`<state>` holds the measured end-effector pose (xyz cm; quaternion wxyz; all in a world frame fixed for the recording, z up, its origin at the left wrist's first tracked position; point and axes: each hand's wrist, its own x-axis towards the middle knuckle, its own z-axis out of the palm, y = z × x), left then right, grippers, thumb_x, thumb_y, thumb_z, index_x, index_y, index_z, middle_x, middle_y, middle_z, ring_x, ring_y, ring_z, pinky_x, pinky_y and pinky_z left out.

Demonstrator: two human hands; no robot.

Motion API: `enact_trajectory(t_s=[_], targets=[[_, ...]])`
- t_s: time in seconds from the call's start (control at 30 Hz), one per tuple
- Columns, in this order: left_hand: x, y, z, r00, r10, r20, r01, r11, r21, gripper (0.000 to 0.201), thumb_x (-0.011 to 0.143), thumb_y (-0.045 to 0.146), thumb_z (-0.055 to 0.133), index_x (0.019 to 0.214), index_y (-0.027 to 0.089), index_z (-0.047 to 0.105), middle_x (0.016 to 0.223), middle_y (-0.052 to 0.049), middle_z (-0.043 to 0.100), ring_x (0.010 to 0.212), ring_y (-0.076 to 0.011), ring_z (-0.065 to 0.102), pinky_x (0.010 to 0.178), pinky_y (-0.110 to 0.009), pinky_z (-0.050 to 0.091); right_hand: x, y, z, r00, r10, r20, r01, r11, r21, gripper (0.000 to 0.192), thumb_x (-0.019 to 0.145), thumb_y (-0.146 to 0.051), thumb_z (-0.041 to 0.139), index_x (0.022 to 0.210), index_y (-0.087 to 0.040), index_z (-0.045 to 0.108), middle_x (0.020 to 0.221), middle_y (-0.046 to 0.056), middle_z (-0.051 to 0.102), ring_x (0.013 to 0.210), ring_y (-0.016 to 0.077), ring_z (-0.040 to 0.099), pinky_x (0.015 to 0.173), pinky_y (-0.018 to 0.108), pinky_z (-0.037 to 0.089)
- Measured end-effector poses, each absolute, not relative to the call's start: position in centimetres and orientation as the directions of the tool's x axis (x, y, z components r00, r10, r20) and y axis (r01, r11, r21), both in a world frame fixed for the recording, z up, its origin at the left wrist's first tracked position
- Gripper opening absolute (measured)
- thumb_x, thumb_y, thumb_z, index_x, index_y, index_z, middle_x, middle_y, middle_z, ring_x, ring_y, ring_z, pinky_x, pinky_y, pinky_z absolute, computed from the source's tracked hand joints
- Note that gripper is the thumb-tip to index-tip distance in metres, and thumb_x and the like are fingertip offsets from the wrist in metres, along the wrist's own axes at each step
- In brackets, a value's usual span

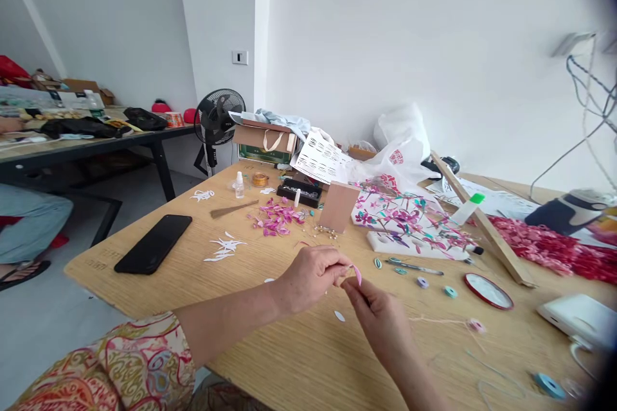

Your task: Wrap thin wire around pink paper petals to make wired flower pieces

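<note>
Head view: two bare hands work a curved pink petal [357, 275] just below the centre of the frame, over a wooden table [270, 359].
The left hand [311, 277] has its fingertips pinched around the petal's left side, and the right hand [380, 316] grips its lower end between thumb and finger; a white leaf-shaped cutout [339, 316] lies just beneath them. Loose magenta petals [276, 216] are heaped at mid-frame, near an upright wooden block [338, 207]. Left of centre lie white pointed cutouts [225, 248] and a black smartphone [154, 244]; at right, a pen [415, 266] and a red-rimmed disc [488, 291].
</note>
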<state>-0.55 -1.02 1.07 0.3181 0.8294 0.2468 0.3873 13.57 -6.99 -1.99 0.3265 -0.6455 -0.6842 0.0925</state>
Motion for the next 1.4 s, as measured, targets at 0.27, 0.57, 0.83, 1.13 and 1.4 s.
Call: enact_trajectory(t_s=[0.27, 0.57, 0.83, 1.13, 1.4], targets=[[0.1, -0.4, 0.6, 0.612, 0.581, 0.536, 0.22, -0.776, 0.59, 0.015, 0.08, 0.011, 0.047, 0.08, 0.016, 0.062, 0.069, 0.002, 0.06, 0.062, -0.0072, 0.053, 0.067, -0.018, 0.039, 10.4, -9.9, -1.1, 0.103, 0.884, 0.455, 0.868, 0.144, -0.475, 0.039, 0.085, -0.034, 0.029, 0.062, -0.019, 0.057, 0.04, -0.002, 0.052, 0.033, 0.0105, 0.046, 0.037, 0.019, 0.03], [0.1, -0.3, 0.4, 0.703, 0.404, 0.585, 0.299, -0.914, 0.273, 0.023, 0.085, 0.015, 0.037, 0.086, 0.02, 0.06, 0.075, 0.001, 0.058, 0.075, -0.01, 0.054, 0.068, -0.019, 0.038, 9.9, -10.9, -0.5, 0.17, 0.885, 0.434, 0.898, 0.043, -0.439, 0.04, 0.086, -0.033, 0.027, 0.061, -0.02, 0.056, 0.038, -0.002, 0.056, 0.032, 0.0118, 0.053, 0.036, 0.019, 0.032], [-0.3, -1.0, 0.0, 0.847, 0.185, 0.498, 0.208, -0.978, 0.009, 0.019, 0.084, 0.015, 0.037, 0.088, 0.017, 0.056, 0.076, -0.001, 0.057, 0.071, -0.0126, 0.052, 0.064, -0.023, 0.038, 13.1, -10.9, 3.9, 0.077, 0.841, 0.535, 0.987, 0.012, -0.161, 0.031, 0.081, -0.038, 0.036, 0.067, -0.024, 0.061, 0.05, -0.001, 0.062, 0.041, 0.0139, 0.056, 0.038, 0.021, 0.028], [-0.8, -2.0, 1.7, 0.653, 0.465, 0.598, 0.094, -0.833, 0.544, 0.015, 0.081, 0.017, 0.047, 0.079, 0.015, 0.062, 0.07, -0.001, 0.061, 0.065, -0.0082, 0.054, 0.063, -0.017, 0.041, 15.5, -7.2, 0.0, 0.107, 0.939, 0.328, 0.813, 0.107, -0.572, 0.038, 0.082, -0.041, 0.035, 0.064, -0.017, 0.058, 0.051, -0.001, 0.056, 0.049, 0.0126, 0.051, 0.045, 0.019, 0.037], [0.0, -0.3, 0.3, 0.678, 0.488, 0.549, 0.282, -0.863, 0.418, 0.023, 0.084, 0.014, 0.04, 0.079, 0.017, 0.062, 0.072, 0.0, 0.059, 0.07, -0.0094, 0.054, 0.069, -0.019, 0.039, 10.2, -11.1, -2.7, 0.04, 0.905, 0.424, 0.96, 0.084, -0.269, 0.033, 0.087, -0.028, 0.03, 0.066, -0.021, 0.054, 0.045, -0.002, 0.057, 0.037, 0.0123, 0.054, 0.038, 0.021, 0.028]])
